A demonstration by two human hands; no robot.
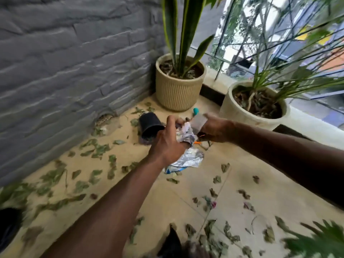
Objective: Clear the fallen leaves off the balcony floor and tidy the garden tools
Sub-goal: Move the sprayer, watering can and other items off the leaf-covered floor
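BALCONY CLEAR-UP: A person holds a crumpled silvery bag (188, 159) above the floor, in front of the ribbed beige pot (178, 94) in the corner. The left hand (167, 144) has its fingers (170, 121) curled round the bag's bunched top. The right hand (214, 129) appears to pinch the opposite edge, though blur hides its fingertips.

The job looks barely begun. Dry leaves (96, 149) litter the balcony floor (270, 190) from the foot of that pot out toward the camera, and none appears gathered. A teal-handled tool (195, 111) lies just in front of the pot, partly hidden by the hands. A black pot (150, 125) lies tipped on its side to the front left. An orange item beneath the hands is too blurred to name.

The floor is pale tan tile. A grey brick wall (65, 62) runs left of the pot, a white planter (240, 112) stands to its right, and a glass railing (232, 53) rises behind.
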